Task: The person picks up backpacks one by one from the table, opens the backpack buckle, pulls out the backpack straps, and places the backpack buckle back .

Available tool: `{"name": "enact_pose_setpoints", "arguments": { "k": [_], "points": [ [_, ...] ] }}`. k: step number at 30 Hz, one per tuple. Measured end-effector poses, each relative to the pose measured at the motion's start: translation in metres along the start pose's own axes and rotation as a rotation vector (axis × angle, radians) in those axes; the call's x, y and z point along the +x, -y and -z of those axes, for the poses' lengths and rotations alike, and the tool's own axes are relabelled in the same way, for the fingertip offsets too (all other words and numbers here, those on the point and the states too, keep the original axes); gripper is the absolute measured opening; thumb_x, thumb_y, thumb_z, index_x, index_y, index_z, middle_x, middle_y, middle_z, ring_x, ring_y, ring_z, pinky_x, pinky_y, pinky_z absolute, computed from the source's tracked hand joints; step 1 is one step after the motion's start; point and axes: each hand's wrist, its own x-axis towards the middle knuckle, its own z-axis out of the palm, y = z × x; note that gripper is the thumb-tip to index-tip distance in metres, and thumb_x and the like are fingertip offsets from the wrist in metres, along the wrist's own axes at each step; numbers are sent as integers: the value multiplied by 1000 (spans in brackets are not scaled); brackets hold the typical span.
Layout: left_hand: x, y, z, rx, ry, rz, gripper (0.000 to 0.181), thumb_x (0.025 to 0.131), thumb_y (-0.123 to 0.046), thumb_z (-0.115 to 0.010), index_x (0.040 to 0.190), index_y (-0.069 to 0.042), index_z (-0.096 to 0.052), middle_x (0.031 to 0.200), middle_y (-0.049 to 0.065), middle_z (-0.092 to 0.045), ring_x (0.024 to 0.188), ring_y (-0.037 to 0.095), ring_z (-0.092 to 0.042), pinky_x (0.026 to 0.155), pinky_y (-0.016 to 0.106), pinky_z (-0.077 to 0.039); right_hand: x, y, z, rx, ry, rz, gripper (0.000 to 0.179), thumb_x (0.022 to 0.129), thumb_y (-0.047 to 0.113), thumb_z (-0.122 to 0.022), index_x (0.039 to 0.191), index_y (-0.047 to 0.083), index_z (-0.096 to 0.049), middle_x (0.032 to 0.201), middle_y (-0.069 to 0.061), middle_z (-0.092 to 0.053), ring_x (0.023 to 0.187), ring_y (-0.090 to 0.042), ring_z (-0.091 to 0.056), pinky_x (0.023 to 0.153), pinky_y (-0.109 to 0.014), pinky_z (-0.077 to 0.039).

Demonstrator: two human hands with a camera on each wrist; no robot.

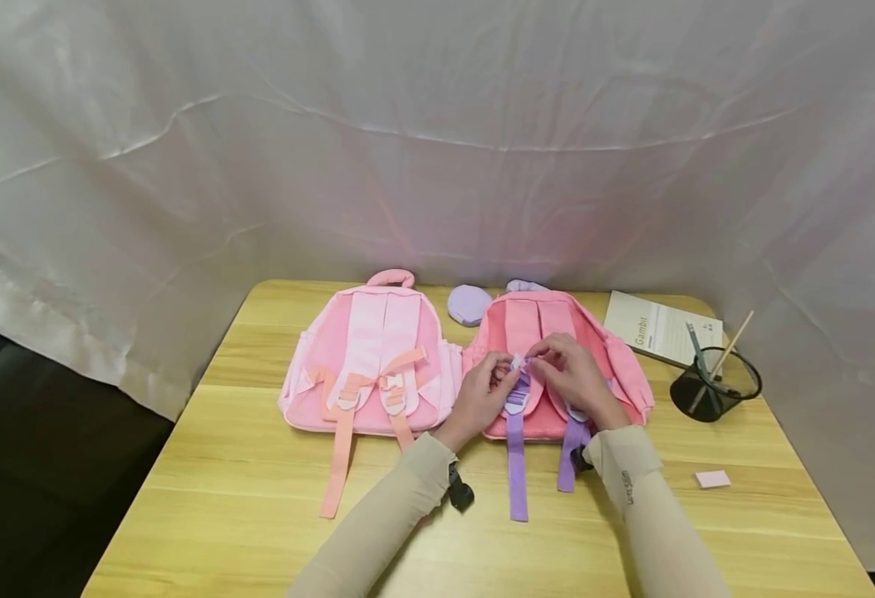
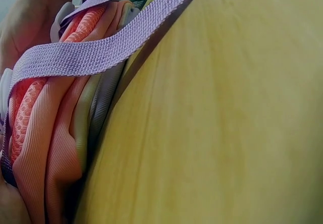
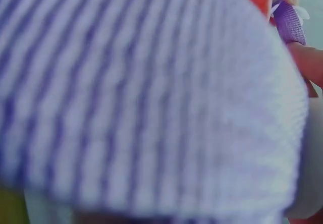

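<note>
A coral-pink backpack [image 1: 594, 332] lies with its shoulder straps facing up. Over its left strap my two hands meet at a small white plastic buckle [image 1: 518, 362] with purple webbing. The left hand [image 1: 484, 392] pinches the buckle from the left. From the right, the right hand [image 1: 573, 372] pinches the purple webbing [image 3: 291, 24], which shows between its fingers in the right wrist view. A loose purple strap end [image 1: 517, 473] hangs over the table's near side; the left wrist view shows a purple strap [image 2: 86, 57] crossing the pack's side. Blurred ribbed purple webbing [image 3: 141, 103] hides most of the right wrist view.
Left of it lies a light pink backpack [image 1: 366, 324] with orange straps. A round lilac pouch [image 1: 470, 305] sits behind, between the packs. To the right are a book [image 1: 665, 324], a black mesh pen cup [image 1: 706, 399] and a small pink block [image 1: 712, 479] on the wooden table [image 1: 243, 490].
</note>
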Motion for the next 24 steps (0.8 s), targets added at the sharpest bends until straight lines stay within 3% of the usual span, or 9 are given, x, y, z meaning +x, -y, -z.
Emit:
{"name": "enact_pose_setpoints", "arguments": {
  "k": [3,7,9,15,21,24],
  "points": [
    [0,-1,0,6,10,-6,24,105,-20,-61,125,-6,-60,101,9,-71,89,10,-64,79,21,-55,-1,5,3,26,-7,-5,9,97,6,-71,104,11,-72,107,-7,-70,105,-22,-62,94,-45,-56],
    [1,-1,-1,7,20,-4,24,105,-19,-60,125,-5,-59,102,10,-71,91,12,-64,80,21,-54,-3,9,10,88,34,-62,9,99,10,-70,107,8,-71,111,-9,-71,117,-28,-64,103,-54,-52],
    [1,0,-1,2,18,-7,24,106,-19,-60,125,-5,-59,102,10,-71,91,13,-64,80,21,-54,-5,8,13,96,52,-87,10,98,13,-72,108,10,-73,110,-7,-73,114,-25,-66,102,-51,-54],
    [0,1,-1,-8,17,-17,24,106,-20,-59,125,-5,-60,102,10,-71,90,13,-64,79,22,-54,-10,1,13,112,59,-62,11,92,15,-80,103,13,-78,102,-4,-76,98,-15,-69,89,-20,-54],
    [-1,2,0,-14,22,-7,23,106,-19,-59,124,-5,-60,102,10,-71,90,12,-64,80,22,-54,-11,1,6,133,67,-58,12,91,7,-79,103,6,-79,102,-11,-77,96,-19,-71,86,-14,-52],
    [-2,1,1,-16,27,3,23,106,-19,-60,124,-5,-60,102,10,-71,90,12,-63,80,22,-53,-11,11,6,155,85,-76,12,92,4,-77,104,1,-78,101,-15,-77,95,-20,-71,84,-14,-52]
  ]
}}
